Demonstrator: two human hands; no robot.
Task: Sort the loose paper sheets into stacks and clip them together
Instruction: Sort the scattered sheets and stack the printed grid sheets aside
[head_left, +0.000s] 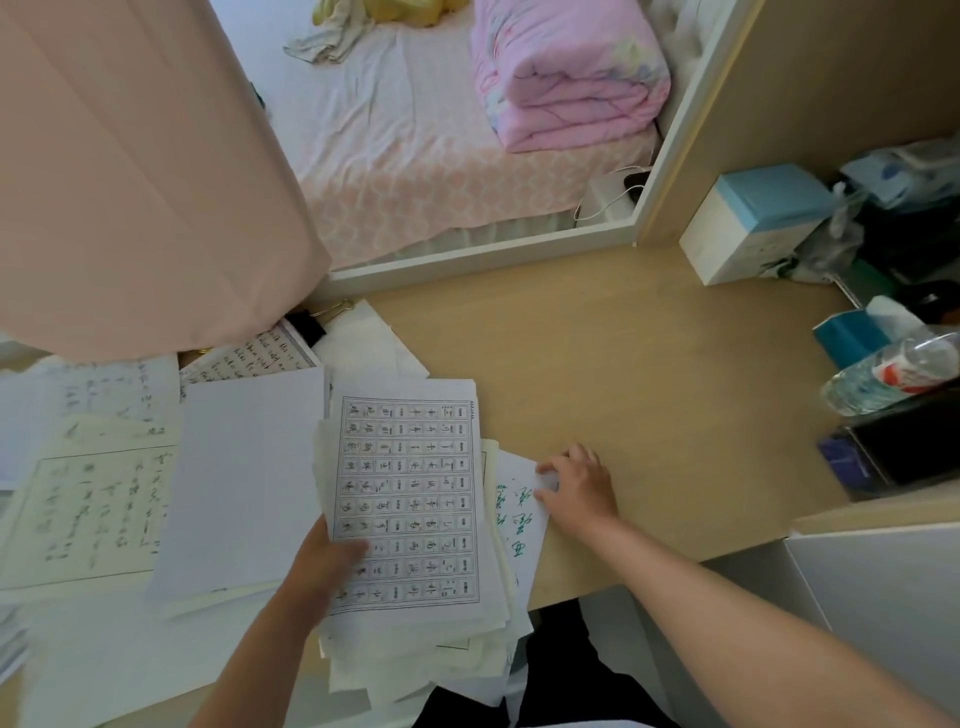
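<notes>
We hold an untidy stack of white paper sheets (415, 519) at the near edge of a pale wooden desk (623, 364).

Our left hand (322, 566) pinches the stack's left edge, thumb pressed on the top sheet, a printed grid of characters. Our right hand (576, 486) lies with fingers spread and bent on a white sheet with green handwriting (519, 514) that sticks out from the stack's right side. More loose sheets (104, 493) cover the desk to the left, and a black binder clip (307, 325) sits at their far edge. At the right edge we see a clear plastic bottle (888, 371) lying tilted; we cannot tell whether it holds anything. Near it stand a teal tissue box (852, 335) with a tissue poking up, and a white and blue box (753, 223), closed.
</notes>
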